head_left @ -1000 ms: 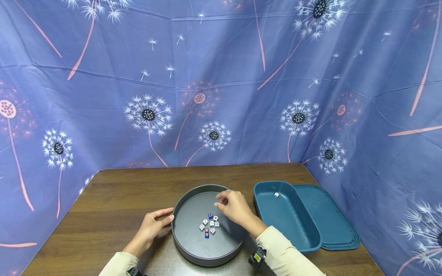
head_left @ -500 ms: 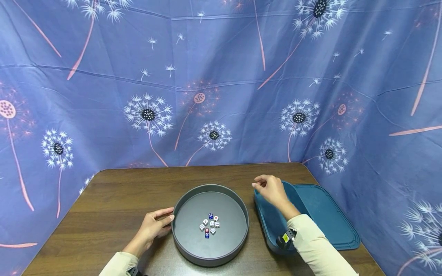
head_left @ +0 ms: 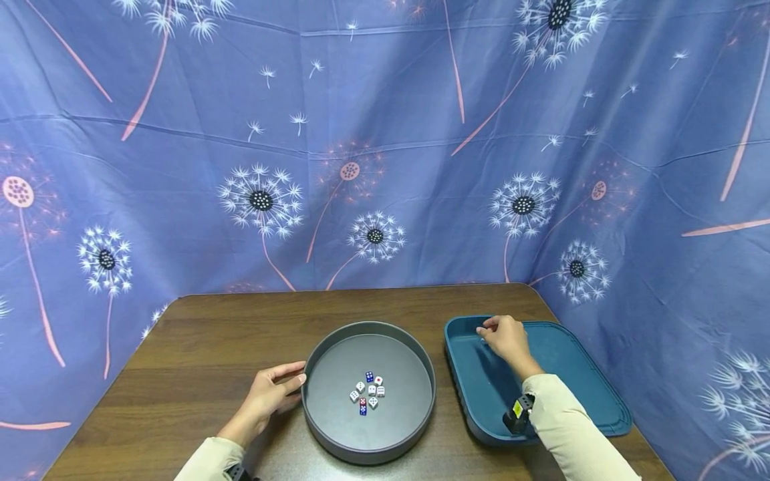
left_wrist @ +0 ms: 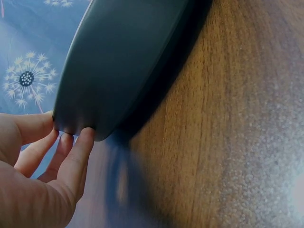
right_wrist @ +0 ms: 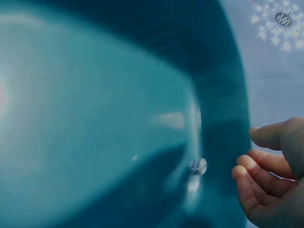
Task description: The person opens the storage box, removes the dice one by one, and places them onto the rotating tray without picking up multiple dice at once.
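A round dark grey pan (head_left: 337, 427) stands on the table, with several white, blue and red dice (head_left: 371, 390) clustered on its floor. At its left side my left hand (head_left: 265, 397) touches the outer wall with thumb and fingertips, also seen close in the left wrist view. My right hand (head_left: 506, 341) is over the far end of a teal box (head_left: 481, 374). In the right wrist view, its thumb and fingers (right_wrist: 247, 166) stand apart with nothing between them. A single white die (right_wrist: 198, 166) lies inside the box, just off the fingertips and slightly blurred.
A teal lid (head_left: 577, 374) lies flat against the right side of the box. The wooden table (head_left: 198, 361) ends at a blue dandelion-print cloth (head_left: 421, 200) behind and to the right.
My right hand has moved right, from over the pan to over the teal box. The left hand and the dice in the pan stay put.
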`<state>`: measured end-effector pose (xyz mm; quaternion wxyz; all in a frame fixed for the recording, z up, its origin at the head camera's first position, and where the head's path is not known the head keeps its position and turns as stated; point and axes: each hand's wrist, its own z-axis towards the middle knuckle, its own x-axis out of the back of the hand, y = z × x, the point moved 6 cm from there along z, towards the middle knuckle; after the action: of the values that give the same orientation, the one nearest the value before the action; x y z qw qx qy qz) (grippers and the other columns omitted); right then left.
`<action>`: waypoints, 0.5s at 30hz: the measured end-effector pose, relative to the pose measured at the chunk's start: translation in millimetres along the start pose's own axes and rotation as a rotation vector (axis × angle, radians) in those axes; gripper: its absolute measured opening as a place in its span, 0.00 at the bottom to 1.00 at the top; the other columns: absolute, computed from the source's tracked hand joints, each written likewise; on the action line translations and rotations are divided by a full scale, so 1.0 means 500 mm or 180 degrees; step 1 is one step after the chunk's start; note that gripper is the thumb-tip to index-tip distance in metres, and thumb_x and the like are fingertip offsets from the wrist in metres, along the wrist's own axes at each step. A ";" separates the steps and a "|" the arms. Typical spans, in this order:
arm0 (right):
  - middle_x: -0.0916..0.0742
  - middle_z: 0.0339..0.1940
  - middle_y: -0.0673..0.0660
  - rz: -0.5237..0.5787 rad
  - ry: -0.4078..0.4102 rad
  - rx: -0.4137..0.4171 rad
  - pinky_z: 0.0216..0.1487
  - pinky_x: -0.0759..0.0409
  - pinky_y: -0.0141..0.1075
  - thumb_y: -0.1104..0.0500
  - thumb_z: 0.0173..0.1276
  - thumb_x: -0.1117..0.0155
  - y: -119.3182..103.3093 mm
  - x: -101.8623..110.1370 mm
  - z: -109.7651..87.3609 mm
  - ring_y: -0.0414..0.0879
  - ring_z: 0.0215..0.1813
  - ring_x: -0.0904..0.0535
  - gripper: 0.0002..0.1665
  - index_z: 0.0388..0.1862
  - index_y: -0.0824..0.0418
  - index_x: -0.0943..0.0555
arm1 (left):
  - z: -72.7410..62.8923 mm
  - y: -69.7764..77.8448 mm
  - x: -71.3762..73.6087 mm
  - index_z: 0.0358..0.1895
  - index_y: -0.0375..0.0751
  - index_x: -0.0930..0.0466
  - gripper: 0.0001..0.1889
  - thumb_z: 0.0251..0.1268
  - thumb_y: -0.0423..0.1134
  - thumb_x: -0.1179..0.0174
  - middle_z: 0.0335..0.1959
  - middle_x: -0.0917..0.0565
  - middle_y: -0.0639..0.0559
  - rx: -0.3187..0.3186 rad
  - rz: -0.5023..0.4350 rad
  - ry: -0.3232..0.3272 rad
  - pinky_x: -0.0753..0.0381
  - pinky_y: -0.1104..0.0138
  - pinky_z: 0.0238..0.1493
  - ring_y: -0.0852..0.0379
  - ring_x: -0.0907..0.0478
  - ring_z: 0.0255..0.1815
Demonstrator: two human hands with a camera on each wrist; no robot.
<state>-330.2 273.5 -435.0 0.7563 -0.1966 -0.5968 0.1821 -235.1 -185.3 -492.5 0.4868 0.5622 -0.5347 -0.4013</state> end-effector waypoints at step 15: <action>0.14 0.32 0.65 -0.0315 -0.0233 -0.0237 0.50 0.27 0.62 0.61 0.61 0.33 0.048 -0.048 0.009 0.61 0.39 0.19 0.15 0.39 0.73 0.17 | 0.003 -0.003 0.000 0.55 0.26 0.23 0.19 0.59 0.26 0.37 0.46 0.18 0.40 -0.0003 0.0001 0.0027 0.14 0.63 0.37 0.54 0.19 0.38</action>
<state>-340.8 282.0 -466.6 0.7342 -0.1881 -0.6394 0.1293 -236.0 -185.4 -494.1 0.4894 0.5636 -0.5325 -0.3991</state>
